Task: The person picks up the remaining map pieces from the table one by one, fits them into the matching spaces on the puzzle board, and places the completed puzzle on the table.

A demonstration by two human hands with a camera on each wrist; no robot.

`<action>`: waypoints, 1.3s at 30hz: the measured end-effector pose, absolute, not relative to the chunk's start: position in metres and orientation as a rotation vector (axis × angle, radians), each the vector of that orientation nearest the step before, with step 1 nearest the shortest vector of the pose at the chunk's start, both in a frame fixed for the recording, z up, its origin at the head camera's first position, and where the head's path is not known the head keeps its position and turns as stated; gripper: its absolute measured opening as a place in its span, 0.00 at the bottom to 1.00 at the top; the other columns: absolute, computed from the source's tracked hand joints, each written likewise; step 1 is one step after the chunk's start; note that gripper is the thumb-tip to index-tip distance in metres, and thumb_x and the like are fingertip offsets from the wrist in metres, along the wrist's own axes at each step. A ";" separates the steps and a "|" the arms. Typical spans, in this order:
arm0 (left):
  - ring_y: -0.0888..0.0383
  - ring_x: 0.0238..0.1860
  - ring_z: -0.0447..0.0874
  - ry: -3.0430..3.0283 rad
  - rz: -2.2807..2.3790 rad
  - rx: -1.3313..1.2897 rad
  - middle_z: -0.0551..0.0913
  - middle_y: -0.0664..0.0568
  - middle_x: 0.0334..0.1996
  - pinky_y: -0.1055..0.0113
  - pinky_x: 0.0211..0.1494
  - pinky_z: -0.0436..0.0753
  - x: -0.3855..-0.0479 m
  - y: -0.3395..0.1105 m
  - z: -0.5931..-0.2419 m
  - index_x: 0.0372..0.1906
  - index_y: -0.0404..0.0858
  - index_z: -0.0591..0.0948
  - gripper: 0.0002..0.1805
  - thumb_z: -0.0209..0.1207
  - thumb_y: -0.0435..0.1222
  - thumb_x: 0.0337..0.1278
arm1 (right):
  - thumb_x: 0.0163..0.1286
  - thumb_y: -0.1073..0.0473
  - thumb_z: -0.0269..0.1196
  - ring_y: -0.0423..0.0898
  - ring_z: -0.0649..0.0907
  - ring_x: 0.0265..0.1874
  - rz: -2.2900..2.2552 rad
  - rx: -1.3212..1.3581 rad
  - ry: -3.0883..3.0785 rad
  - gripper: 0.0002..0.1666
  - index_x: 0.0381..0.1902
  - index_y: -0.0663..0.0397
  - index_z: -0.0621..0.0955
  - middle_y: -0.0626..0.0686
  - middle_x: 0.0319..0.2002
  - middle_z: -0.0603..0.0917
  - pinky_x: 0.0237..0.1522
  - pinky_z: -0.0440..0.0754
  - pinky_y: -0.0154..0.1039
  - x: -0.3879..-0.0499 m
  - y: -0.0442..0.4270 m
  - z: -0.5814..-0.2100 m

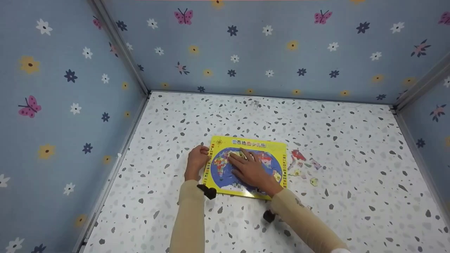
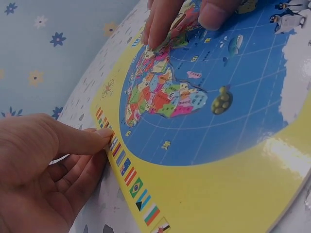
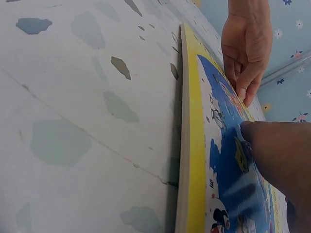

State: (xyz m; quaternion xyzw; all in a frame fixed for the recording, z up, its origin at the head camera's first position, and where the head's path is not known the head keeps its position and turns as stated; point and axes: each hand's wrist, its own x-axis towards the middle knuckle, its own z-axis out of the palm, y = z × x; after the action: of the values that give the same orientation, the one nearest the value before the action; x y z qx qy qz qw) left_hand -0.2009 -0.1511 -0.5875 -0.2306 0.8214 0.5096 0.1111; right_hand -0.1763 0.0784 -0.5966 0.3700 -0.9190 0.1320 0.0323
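My left hand (image 1: 197,161) is pinching the map (image 1: 223,178) by its edge. My right hand (image 1: 251,172) is resting across it, fingers spread. Pieces (image 1: 298,155) are lying beside it

White speckled worktop (image 1: 351,140); blue walls (image 1: 253,75) behind and both sides, printed flowers (image 1: 29,65), pink butterflies (image 1: 184,16); gray strips (image 1: 121,45) at wall corners.

The Chinese title (image 1: 249,143) on the yellow map board (image 1: 223,178) begins 世界地图. National flags (image 2: 137,187) line its side; the small labels (image 2: 165,94) are illegible.
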 end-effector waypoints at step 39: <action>0.52 0.48 0.75 2.424 1.496 -0.667 0.78 0.47 0.45 0.59 0.55 0.73 -0.200 -0.151 -0.586 0.50 0.39 0.77 0.16 0.59 0.29 0.55 | 0.65 0.65 0.59 0.59 0.65 0.68 0.781 0.780 -2.857 0.29 0.64 0.54 0.72 0.56 0.67 0.70 0.68 0.58 0.58 -0.190 0.120 -0.589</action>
State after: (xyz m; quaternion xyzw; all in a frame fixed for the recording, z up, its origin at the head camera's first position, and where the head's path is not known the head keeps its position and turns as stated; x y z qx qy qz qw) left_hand -0.1995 -0.1508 -0.5858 -0.2268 0.8237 0.5084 0.1076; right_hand -0.1904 0.1201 -0.5889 0.2545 -0.9321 0.2547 0.0393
